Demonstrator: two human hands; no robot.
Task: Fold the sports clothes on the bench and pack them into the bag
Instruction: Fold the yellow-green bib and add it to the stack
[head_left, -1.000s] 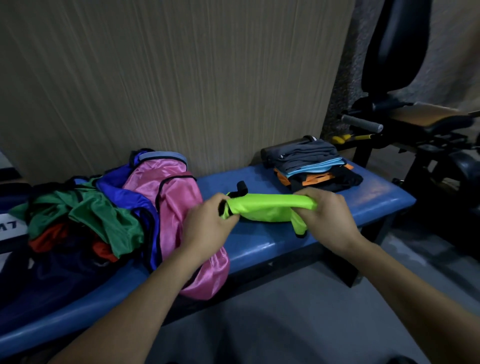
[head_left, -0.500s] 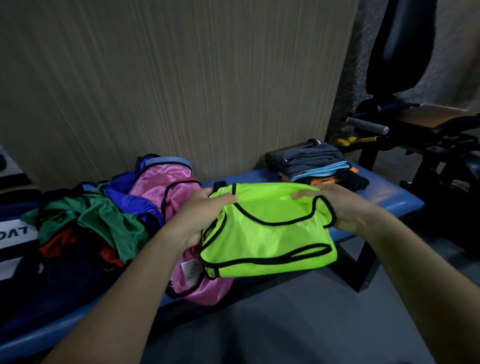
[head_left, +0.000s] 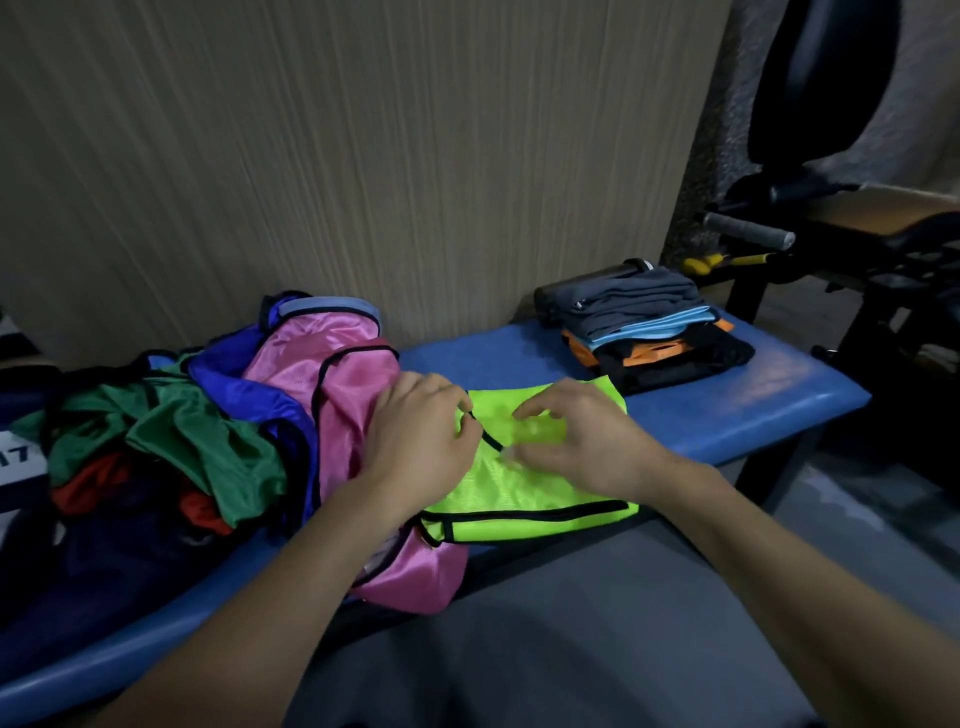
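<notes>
I see the neon yellow vest (head_left: 535, 483) lying flat on the blue bench (head_left: 727, 410), its near edge at the bench's front. My left hand (head_left: 421, 447) pinches its black trim; my right hand (head_left: 576, 441) hovers over it, fingers loosely curled, gripping nothing. The pink vest (head_left: 332, 374) lies just left, folded clothes (head_left: 649, 327) behind.

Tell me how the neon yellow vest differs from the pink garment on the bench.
The neon yellow vest lies spread flat on the blue bench; the pink garment is bunched in the unfolded heap, one end drooping over the bench's front edge. Both hands are over the yellow vest; none holds the pink garment. Both are shiny fabric with black trim.
</notes>
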